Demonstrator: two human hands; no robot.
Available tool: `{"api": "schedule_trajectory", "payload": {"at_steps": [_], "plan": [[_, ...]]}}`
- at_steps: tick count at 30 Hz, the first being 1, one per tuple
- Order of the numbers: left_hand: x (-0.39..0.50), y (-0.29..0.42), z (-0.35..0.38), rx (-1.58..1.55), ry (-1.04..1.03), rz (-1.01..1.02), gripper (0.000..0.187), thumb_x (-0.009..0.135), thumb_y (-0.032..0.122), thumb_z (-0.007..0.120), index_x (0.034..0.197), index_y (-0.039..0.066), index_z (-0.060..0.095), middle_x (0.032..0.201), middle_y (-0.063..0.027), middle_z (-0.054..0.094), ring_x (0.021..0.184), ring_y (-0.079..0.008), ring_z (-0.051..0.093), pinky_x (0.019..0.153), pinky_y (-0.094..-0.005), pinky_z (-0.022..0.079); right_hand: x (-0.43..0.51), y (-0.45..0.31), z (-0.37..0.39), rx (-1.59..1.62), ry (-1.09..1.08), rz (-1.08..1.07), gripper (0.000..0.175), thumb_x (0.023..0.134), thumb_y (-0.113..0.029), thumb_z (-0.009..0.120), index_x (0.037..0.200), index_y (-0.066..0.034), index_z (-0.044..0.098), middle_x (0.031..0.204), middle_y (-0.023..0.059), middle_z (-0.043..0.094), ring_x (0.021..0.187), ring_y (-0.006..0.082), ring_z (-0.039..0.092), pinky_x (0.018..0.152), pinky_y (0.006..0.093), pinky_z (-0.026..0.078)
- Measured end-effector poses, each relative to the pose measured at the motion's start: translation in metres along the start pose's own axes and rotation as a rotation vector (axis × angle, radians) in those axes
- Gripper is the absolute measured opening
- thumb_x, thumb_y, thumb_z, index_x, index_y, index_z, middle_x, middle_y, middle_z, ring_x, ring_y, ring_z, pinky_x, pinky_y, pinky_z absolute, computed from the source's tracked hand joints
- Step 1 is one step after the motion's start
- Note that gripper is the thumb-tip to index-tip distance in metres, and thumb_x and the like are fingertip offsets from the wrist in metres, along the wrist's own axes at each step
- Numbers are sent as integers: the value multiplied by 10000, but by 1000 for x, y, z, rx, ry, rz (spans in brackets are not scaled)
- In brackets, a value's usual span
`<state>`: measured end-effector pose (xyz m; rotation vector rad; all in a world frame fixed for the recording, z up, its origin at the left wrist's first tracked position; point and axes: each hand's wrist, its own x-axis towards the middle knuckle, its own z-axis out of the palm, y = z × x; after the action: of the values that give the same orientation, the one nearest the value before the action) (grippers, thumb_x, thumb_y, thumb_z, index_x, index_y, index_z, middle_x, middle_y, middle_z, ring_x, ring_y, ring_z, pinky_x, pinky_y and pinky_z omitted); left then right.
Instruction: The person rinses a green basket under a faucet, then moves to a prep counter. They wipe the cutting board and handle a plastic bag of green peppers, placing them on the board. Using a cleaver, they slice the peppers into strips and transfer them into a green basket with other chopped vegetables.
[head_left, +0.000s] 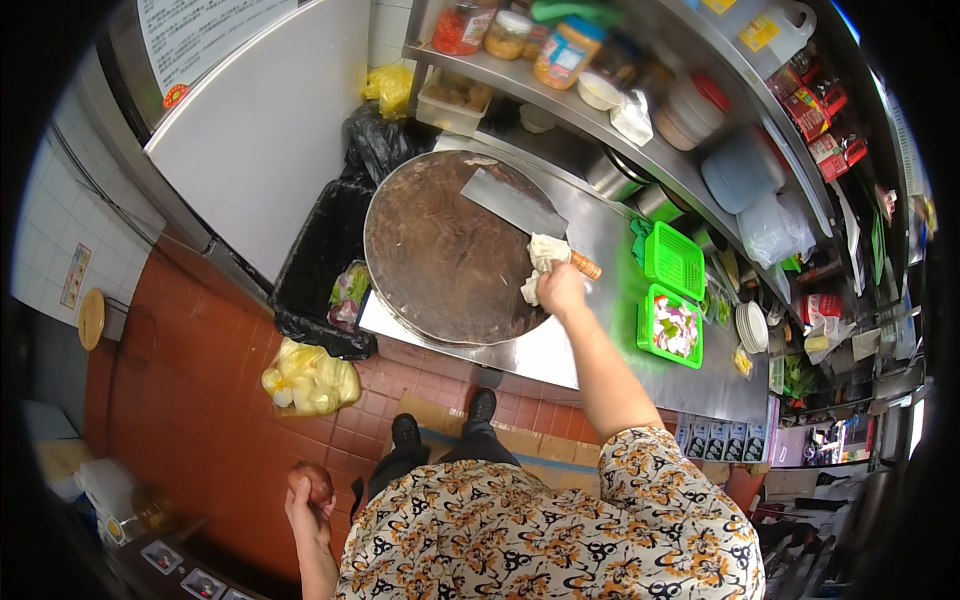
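Observation:
My right hand (562, 290) grips a crumpled white cloth (550, 252) at the right edge of a large round wooden chopping block (450, 247). Just beyond it lies a cleaver, its broad blade (514, 201) flat on the block and its wooden handle (586, 265) jutting past the rim beside the cloth. Down at my left side, away from the counter, my left hand (306, 511) holds a round reddish-brown vegetable (313, 481), whose exact kind I cannot tell.
A steel counter (600, 315) carries the block, a green basket of cut vegetables (675, 327), another green basket (675, 259) and stacked plates (751, 328). Left of it stands a bin lined in black plastic (315, 255); a yellow bag (311, 379) lies on the tiles. A loaded shelf (510, 66) overhangs the back.

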<state>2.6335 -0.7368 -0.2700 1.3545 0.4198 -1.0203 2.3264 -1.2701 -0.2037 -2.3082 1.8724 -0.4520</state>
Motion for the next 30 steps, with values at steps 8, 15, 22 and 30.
{"api": "schedule_trajectory", "payload": {"at_steps": [8,15,22,30], "plan": [[7,3,14,31,-48,3,523,887,342,798,1302,110,580,1138,-74,669,945,-228,676,715,-383,597,10,-204,104,543,-103,-11,261,846,-130,608,1016,49,690,1024,271,712,999,425,689,907,487,550],[5,16,24,45,-77,31,564,874,335,809,1331,102,574,1188,-82,658,974,-242,676,734,-401,600,43,-252,29,818,-94,34,343,901,-141,655,1185,44,707,1104,259,740,1084,380,716,979,422,553],[12,12,13,-28,-88,40,549,888,305,796,1340,97,566,1208,-93,652,986,-250,679,735,-405,607,2,-113,-19,141,-208,40,364,850,-160,633,1134,54,713,1137,289,713,1084,441,696,962,455,553],[15,16,28,30,-157,10,495,907,280,776,1314,86,571,1181,-94,662,960,-235,689,721,-382,612,3,-233,68,595,-263,-213,310,861,-162,640,1090,44,672,1040,313,710,1031,459,696,936,484,549]]}}
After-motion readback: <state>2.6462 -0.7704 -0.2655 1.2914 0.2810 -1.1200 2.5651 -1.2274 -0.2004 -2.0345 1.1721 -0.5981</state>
